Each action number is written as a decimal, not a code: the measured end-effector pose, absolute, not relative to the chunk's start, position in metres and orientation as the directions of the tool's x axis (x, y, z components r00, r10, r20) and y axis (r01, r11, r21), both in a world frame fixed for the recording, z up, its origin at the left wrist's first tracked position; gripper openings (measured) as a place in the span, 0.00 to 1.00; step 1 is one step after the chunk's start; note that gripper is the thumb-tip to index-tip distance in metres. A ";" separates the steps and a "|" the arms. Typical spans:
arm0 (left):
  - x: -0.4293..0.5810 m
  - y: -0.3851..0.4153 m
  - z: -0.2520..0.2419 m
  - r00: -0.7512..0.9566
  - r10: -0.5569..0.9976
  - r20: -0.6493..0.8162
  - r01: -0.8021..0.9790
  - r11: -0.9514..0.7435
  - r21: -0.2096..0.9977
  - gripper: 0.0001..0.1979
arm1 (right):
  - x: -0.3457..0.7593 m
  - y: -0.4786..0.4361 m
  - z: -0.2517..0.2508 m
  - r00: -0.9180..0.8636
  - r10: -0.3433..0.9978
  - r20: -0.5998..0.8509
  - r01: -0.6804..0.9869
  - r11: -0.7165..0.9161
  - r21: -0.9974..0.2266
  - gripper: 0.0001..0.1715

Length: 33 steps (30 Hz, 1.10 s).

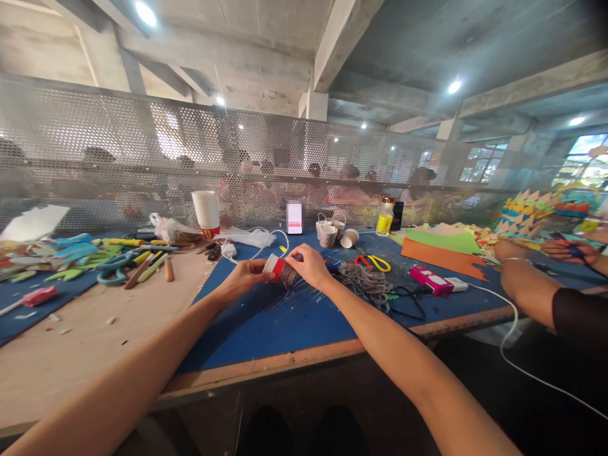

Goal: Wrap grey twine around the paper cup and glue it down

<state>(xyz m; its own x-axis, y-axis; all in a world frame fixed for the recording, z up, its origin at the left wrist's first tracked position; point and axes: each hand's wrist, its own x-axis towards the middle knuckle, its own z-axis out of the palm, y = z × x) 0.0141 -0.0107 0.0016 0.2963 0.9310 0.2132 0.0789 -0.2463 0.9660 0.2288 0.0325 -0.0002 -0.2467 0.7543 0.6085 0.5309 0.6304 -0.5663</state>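
Observation:
My left hand (246, 278) is closed around a small red-and-white paper cup (273, 266), tilted over the blue mat. Grey cord (287, 277) wraps the cup's right end, where thin strands stick out. Over that end, my right hand (310, 267) pinches with its fingertips; what lies between them is too small to make out. A loose hank of grey cord (368, 283) is heaped to the right of my right wrist. Behind it lie scissors (379, 263) with yellow and red handles.
A phone (294, 218) stands upright ahead, near small cord-wrapped cups (327, 234). Stacked paper cups (206, 212) and several tools (147, 269) are at left. A yellow-labelled bottle (384, 220), coloured paper (441, 253), a pink device (431, 280) with a white cable, and another person's arm (525, 285) are at right.

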 end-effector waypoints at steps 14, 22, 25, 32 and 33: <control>0.014 -0.010 0.000 0.286 0.937 0.200 0.091 -0.234 0.968 0.26 | 0.229 0.029 0.003 -0.245 0.771 0.588 0.536 0.613 -0.580 0.07; 0.013 -0.009 0.000 0.284 0.938 0.199 0.094 -0.234 0.968 0.25 | 0.228 0.031 0.001 -0.240 0.777 0.581 0.527 0.607 -0.594 0.07; 0.012 -0.007 -0.002 0.296 0.936 0.189 0.087 -0.223 0.971 0.25 | 0.228 0.032 0.001 -0.238 0.777 0.583 0.529 0.607 -0.593 0.07; 0.013 -0.009 -0.002 0.300 0.934 0.193 0.067 -0.223 0.973 0.24 | 0.229 0.029 0.003 -0.235 0.782 0.577 0.537 0.599 -0.594 0.08; 0.013 -0.009 -0.002 0.300 0.935 0.189 0.070 -0.219 0.973 0.24 | 0.229 0.029 0.003 -0.235 0.782 0.577 0.536 0.599 -0.595 0.08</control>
<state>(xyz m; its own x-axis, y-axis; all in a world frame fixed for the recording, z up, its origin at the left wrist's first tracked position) 0.0128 -0.0087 -0.0020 0.2996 0.9351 0.1892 0.0703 -0.2194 0.9731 0.2287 0.0287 0.0027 -0.2349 0.7824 0.5768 0.5358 0.5993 -0.5948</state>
